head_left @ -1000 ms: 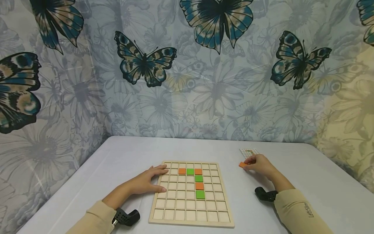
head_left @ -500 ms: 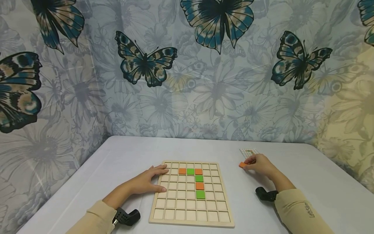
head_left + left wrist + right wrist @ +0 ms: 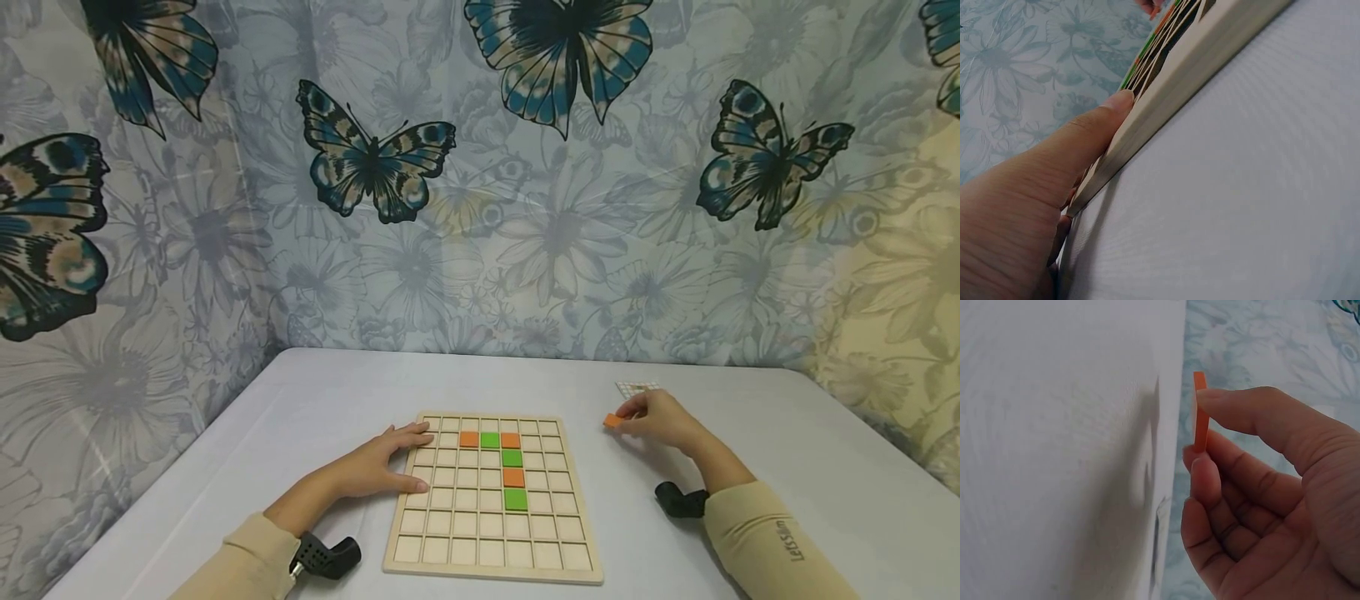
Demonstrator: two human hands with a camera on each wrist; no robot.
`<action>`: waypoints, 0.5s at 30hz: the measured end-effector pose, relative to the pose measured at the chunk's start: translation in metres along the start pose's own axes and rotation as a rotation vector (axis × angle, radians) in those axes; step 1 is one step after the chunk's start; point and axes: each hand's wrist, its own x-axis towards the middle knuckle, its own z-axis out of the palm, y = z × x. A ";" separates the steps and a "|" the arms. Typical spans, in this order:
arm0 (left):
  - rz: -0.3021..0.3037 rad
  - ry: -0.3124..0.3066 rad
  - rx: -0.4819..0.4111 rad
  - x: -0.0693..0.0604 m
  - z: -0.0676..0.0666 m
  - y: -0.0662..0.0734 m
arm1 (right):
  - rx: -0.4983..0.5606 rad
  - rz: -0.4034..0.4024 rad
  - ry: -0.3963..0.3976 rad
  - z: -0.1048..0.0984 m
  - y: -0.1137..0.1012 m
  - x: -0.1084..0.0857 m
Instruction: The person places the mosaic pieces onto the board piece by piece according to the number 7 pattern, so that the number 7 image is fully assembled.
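Observation:
A wooden grid board (image 3: pixel 491 577) lies flat on the white table. Several orange and green square tiles sit in its cells, among them a green tile (image 3: pixel 515 499) and an orange tile (image 3: pixel 468 439). My left hand (image 3: pixel 372 468) rests at the board's left edge with fingers extended; its thumb (image 3: pixel 1094 128) lies over the rim in the left wrist view. To the right of the board, my right hand (image 3: pixel 663 421) pinches another orange tile (image 3: pixel 1200 412) between thumb and fingers, raised off the table. The other fingers of that hand are curled loosely.
Behind my right hand lies a small patterned grid card (image 3: pixel 633 388), partly covered by it. A white cloth covers the table (image 3: pixel 337 383). A curtain with butterflies (image 3: pixel 375 158) hangs along the table's back edge.
My right hand has moved slightly left with the orange tile, covering more of the card's pattern. My left hand and the board have stayed in place.

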 end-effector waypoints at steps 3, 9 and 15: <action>0.001 0.001 0.004 0.000 0.000 -0.001 | -0.018 -0.029 -0.005 0.001 -0.003 0.001; 0.014 -0.003 0.002 0.000 0.000 -0.001 | -0.033 -0.067 -0.012 0.003 -0.011 0.000; 0.015 -0.004 0.000 0.000 0.000 -0.001 | -0.031 -0.106 -0.022 0.004 -0.020 -0.003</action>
